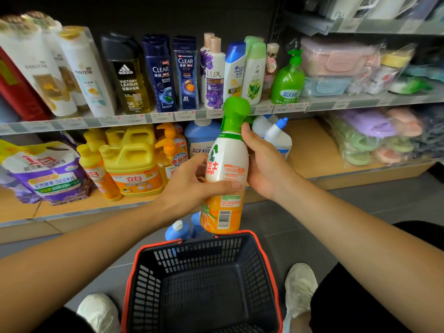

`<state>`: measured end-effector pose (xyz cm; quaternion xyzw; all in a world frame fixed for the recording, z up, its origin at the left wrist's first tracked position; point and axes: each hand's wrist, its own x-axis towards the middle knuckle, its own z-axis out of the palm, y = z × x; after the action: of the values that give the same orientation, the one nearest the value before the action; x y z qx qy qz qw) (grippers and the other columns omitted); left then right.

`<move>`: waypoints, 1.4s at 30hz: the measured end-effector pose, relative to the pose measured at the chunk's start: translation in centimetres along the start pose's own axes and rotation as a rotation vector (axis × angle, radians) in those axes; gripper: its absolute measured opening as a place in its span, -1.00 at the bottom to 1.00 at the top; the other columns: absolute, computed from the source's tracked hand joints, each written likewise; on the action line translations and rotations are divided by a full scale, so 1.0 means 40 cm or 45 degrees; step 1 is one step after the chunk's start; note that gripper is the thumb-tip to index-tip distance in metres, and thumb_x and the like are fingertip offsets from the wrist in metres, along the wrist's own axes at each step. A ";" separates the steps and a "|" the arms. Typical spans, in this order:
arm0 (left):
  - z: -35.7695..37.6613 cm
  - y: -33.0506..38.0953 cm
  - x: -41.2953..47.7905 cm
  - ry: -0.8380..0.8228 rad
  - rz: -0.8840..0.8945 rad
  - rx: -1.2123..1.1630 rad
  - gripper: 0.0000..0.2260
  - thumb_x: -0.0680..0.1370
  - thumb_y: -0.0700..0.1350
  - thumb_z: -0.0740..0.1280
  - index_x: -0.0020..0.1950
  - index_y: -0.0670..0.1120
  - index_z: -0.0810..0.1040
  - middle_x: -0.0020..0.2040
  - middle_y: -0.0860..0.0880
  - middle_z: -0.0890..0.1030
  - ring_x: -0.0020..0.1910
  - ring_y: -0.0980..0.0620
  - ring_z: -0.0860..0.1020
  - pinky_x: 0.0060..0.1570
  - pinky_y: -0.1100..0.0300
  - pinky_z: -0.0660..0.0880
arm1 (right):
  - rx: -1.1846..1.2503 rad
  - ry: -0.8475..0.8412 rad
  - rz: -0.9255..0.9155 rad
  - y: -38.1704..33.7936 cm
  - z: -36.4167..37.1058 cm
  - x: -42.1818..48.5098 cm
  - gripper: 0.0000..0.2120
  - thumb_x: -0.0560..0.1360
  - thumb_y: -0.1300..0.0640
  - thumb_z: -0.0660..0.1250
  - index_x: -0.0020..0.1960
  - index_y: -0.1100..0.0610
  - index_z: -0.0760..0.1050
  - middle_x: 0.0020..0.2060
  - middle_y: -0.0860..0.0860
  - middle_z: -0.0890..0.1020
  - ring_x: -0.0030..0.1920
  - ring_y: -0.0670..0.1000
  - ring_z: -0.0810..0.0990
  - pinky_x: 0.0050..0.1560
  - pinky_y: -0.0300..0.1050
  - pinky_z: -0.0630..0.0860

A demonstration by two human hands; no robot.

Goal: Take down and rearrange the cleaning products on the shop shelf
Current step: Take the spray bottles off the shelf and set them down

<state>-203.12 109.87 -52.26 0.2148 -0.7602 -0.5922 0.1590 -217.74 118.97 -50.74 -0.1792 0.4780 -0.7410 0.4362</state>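
A spray bottle [228, 164] with a green trigger top, white upper body and orange base is held upright in front of the lower shelf, above the basket. My left hand [192, 183] grips its middle, thumb across the label. My right hand [264, 164] wraps the bottle's right side near the neck. On the wooden lower shelf [312, 150] stand yellow detergent jugs [132, 162], a purple refill bag [52, 174], a blue bottle [201, 138] and white angled-neck toilet cleaners [278, 135].
A dark shopping basket with a red rim [204, 284] sits on the grey floor between my shoes. Two blue-capped bottles [182, 229] stand on the floor behind it. The upper shelf [168, 116] carries shampoos, body washes and a green pump bottle [288, 80]. Packaged slippers fill the right shelves.
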 end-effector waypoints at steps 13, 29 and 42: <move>0.003 -0.005 -0.002 0.241 0.054 0.401 -0.45 0.14 0.35 0.57 -0.05 0.13 0.44 -0.16 0.10 0.65 -0.20 0.15 0.63 -0.22 0.09 0.61 | -0.131 0.148 -0.246 -0.004 0.011 -0.018 -0.81 0.49 0.18 0.45 0.10 0.09 0.66 -0.03 0.02 0.72 -0.05 -0.03 0.68 -0.06 -0.10 0.61; -0.027 -0.003 0.005 -0.089 0.057 0.059 -0.46 0.32 0.06 0.57 0.23 -0.01 0.49 0.09 -0.02 0.66 0.08 0.02 0.65 0.14 -0.07 0.60 | 0.098 0.107 -0.217 -0.036 0.001 -0.011 -0.80 0.52 0.17 0.41 -0.26 0.02 0.71 -0.24 -0.01 0.71 -0.16 -0.01 0.69 0.11 0.07 0.59; -0.024 -0.095 0.007 -0.203 -0.045 -0.209 -0.35 0.23 -0.05 0.67 0.26 -0.10 0.52 0.13 -0.09 0.70 0.10 -0.10 0.69 0.02 0.10 0.64 | -0.360 0.173 -0.559 -0.062 -0.026 -0.028 -0.91 0.51 0.20 0.45 0.01 0.14 0.67 -0.13 0.00 0.73 -0.11 -0.05 0.67 -0.07 -0.05 0.60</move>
<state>-202.35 108.17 -55.71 0.1666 -0.7156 -0.6703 0.1044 -218.99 120.86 -48.91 -0.2875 0.5545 -0.7542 0.2026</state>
